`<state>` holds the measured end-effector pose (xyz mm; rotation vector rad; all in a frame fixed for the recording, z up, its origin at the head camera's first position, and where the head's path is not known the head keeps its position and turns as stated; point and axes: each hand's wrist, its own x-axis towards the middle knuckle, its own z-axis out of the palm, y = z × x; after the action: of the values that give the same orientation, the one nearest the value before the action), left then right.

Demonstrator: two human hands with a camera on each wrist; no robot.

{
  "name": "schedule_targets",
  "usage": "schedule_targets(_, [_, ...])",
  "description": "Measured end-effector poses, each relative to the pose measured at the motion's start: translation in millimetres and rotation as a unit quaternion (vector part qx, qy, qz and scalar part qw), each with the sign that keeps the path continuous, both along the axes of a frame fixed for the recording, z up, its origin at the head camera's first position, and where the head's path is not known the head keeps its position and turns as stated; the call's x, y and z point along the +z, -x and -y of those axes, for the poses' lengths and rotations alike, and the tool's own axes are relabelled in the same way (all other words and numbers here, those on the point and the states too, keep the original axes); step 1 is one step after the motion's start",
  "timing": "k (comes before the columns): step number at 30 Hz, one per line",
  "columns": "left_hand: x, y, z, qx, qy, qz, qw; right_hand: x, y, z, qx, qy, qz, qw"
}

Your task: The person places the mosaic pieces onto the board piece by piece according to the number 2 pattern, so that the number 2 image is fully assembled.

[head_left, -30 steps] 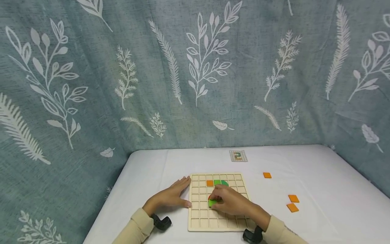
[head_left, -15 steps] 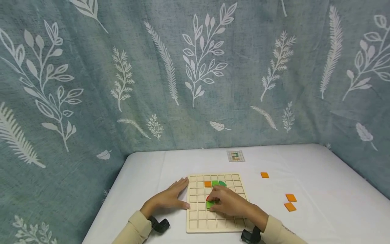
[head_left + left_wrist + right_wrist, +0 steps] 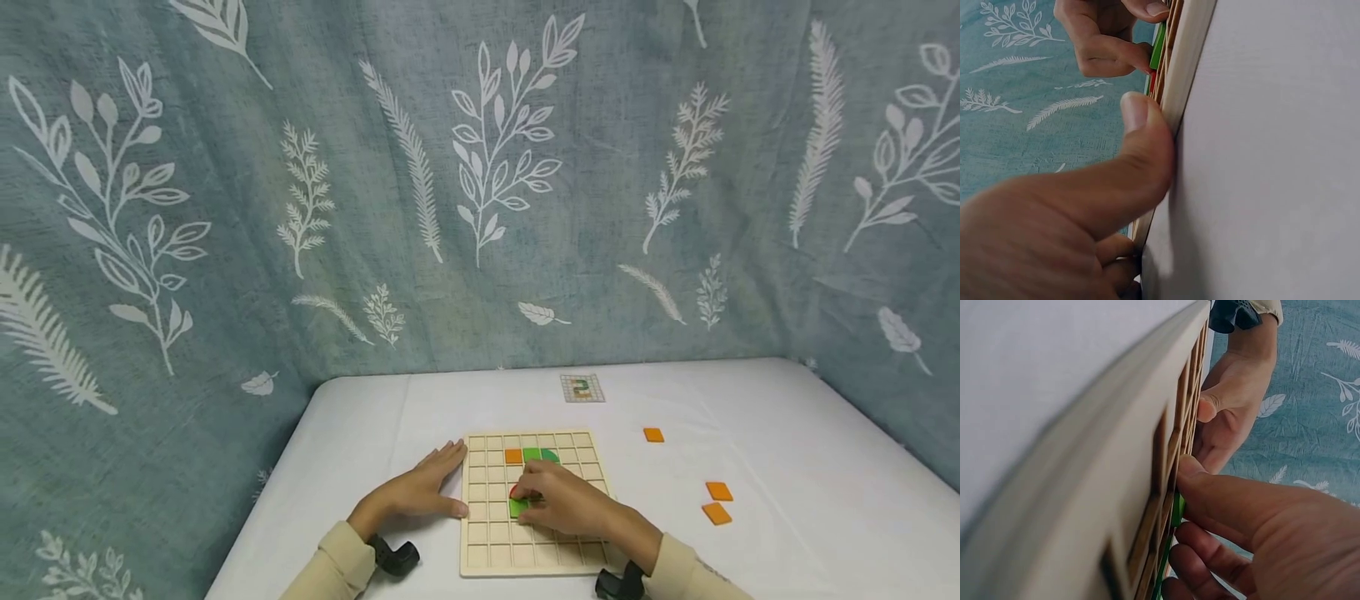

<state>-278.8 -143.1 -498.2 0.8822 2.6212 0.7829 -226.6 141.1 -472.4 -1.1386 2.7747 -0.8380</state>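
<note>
A light wooden grid board (image 3: 487,554) lies on the white table. The left hand (image 3: 416,490) has its fingers spread, with fingertips and thumb against the board's left edge. Over the middle of the board, the right hand (image 3: 566,498) pinches a light green square tile (image 3: 517,507) between thumb and finger. That tile (image 3: 1158,47) stands slightly proud of the grid in the left wrist view. Just behind it shows a red piece (image 3: 513,492), partly covered by the fingers. Farther back sit an orange square (image 3: 513,456), a green square (image 3: 532,453) and a dark green rounded piece (image 3: 551,455).
Three loose orange tiles lie right of the board: one farther back (image 3: 653,435) and a nearer pair (image 3: 718,491). Behind the board is a small printed pattern card (image 3: 582,388). A patterned curtain (image 3: 480,317) hangs behind the table.
The right hand's fingers stay at the green tile with barely any shift. The left hand keeps its place at the board's edge. The head view has moved slightly.
</note>
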Motion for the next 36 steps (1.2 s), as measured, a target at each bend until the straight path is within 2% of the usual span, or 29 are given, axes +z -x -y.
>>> schedule_targets(6, [1.1, -0.6, -2.4, -0.002, 0.004, -0.001, 1.0000, 2.5, -3.4, -0.8, -0.004, -0.018, -0.003, 1.000])
schedule_targets(22, [-0.9, -2.5, -2.8, 0.004, 0.001, -0.003, 1.0000, 2.9, -7.7, 1.2, 0.007, -0.052, -0.065, 0.997])
schedule_targets(32, [1.5, -3.1, -2.3, -0.007, -0.003, 0.000, 1.0000, 6.4, -7.6, -5.5, 0.005, -0.030, -0.016, 0.999])
schedule_targets(36, [2.3, -2.1, -1.9, -0.006, 0.002, -0.002, 1.0000, 6.9, -5.8, -6.7, 0.013, -0.022, -0.018, 1.000])
